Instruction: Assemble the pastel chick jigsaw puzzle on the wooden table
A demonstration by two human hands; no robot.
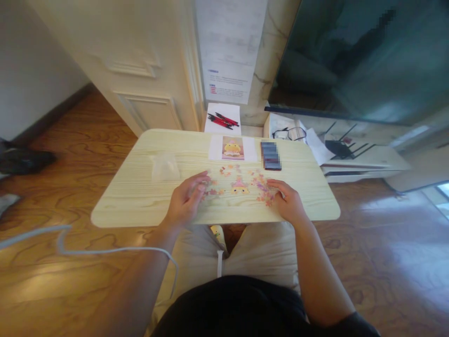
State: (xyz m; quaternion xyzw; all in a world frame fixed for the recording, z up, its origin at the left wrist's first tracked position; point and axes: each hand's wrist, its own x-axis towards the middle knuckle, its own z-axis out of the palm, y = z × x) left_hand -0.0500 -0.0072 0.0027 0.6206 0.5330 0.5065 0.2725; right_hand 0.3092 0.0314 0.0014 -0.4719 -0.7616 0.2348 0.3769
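Observation:
Small jigsaw puzzle pieces lie loose on the pale wood-grain table, thickest near my right hand. Between my hands, several pieces form a joined patch with a yellow face and two dark eyes. My left hand hovers or rests at the left edge of the pieces, fingers curved and thumb apart; it is slightly blurred, and I see nothing held. My right hand is beside the right-hand heap, index finger stretched over the pieces and thumb apart. A printed picture of a yellow figure lies behind the patch.
A phone lies at the table's back right, and a clear plastic bag at the left. Red pens and glasses sit beyond the back edge. A white cable crosses my left forearm.

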